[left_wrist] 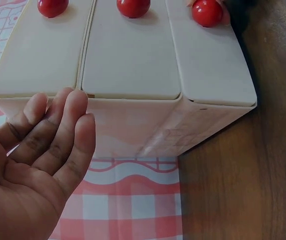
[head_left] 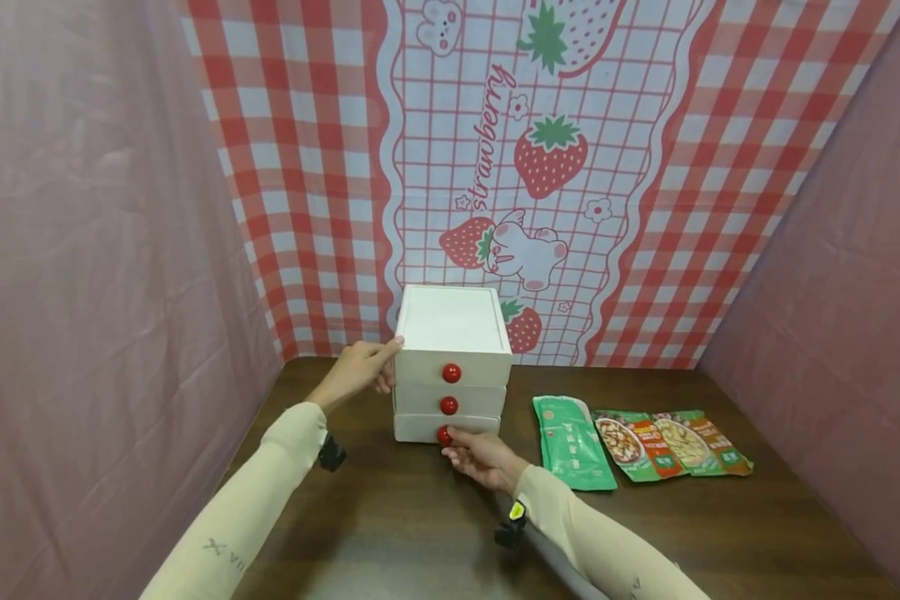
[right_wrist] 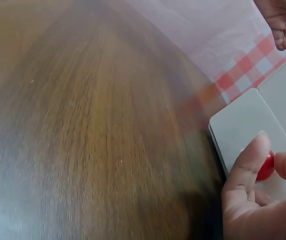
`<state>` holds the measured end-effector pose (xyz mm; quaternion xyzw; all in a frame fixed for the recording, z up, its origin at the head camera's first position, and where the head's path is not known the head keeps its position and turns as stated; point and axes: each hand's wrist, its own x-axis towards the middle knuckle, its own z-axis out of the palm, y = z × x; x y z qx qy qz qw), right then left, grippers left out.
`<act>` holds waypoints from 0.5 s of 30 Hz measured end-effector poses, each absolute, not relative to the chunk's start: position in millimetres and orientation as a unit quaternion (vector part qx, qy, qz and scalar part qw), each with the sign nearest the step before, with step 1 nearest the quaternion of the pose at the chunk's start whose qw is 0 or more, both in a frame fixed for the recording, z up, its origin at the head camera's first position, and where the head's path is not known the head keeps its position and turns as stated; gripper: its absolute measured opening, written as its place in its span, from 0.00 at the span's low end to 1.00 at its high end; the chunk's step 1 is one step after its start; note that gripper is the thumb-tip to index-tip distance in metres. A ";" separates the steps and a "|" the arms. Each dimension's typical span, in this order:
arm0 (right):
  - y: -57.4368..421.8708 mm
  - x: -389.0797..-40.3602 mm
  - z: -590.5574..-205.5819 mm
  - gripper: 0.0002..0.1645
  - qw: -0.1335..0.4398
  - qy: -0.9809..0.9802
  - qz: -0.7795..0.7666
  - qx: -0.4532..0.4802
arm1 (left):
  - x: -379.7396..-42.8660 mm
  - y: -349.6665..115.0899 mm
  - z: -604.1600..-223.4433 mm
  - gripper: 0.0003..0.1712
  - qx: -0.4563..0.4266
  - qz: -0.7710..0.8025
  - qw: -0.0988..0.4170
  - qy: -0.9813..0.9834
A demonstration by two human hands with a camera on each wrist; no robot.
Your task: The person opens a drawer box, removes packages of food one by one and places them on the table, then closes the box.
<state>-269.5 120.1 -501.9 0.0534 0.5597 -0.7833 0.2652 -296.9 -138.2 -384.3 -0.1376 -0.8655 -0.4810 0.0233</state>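
A white three-drawer box [head_left: 453, 321] with round red knobs stands on the table near the back cloth. My left hand [head_left: 356, 371] is at its upper left side, fingertips touching near the front edge; in the left wrist view the fingers are gently bent and not wrapped round anything. Down at the lowest drawer [head_left: 412, 428], my right hand [head_left: 487, 461] pinches the red knob [right_wrist: 266, 167] between thumb and finger. The middle knob [head_left: 448, 405] and top knob [head_left: 452, 373] are untouched. All drawer fronts look closed or nearly so; a slight gap at the lowest one is hard to judge.
Right of the box lie a green pouch [head_left: 574, 446] and two food packets with pictured bowls, one [head_left: 640, 446] beside the other [head_left: 701, 443]. A checked strawberry cloth [head_left: 315, 208] hangs behind, and pink cloths hang at both sides of the brown table [head_left: 390, 525].
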 end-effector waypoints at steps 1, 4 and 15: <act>121.9 -268.5 -501.2 0.10 0.265 0.569 -0.777 0.047 | -296.6 -138.0 -385.6 0.43 -0.140 -0.480 0.027 -0.865; 129.8 -262.9 -497.4 0.16 0.257 0.612 -0.747 0.018 | -294.2 -138.5 -390.2 0.43 -0.146 -0.473 0.050 -0.868; 177.0 -228.8 -462.9 0.27 0.076 0.845 -0.520 -0.093 | -250.5 -167.3 -418.9 0.41 -0.166 -0.264 0.104 -0.944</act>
